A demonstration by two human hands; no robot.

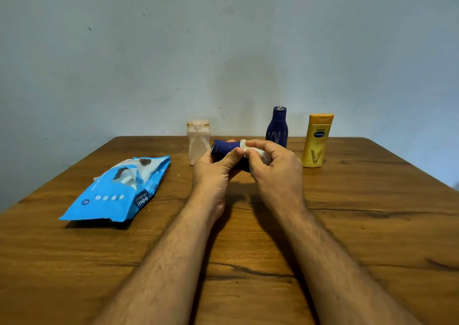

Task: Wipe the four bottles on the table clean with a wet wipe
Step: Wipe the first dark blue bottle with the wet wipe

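- Foreground: our two forearms reach forward over the wooden bench [347, 225].
- Left of the arms: the blue wet-wipe pack [116, 193] lies flat on the bench, its top torn open with white wipes showing.
- Centre: our left hand [213, 168] curls thumb and fingers round a dark blue bottle [227, 148], held on its side clear of the bench.
- Our right hand [270, 160] pinches a bunched white wet wipe [258, 152] against that bottle's right end.
- Behind the hands: a pale translucent bottle [198, 142], a second dark blue bottle [277, 127] and a yellow bottle [317, 140] stand upright near the far edge.
- Risk, in our judgement: a damp bottle may slip from the left hand's grasp, and its fall could topple the standing bottles just behind.
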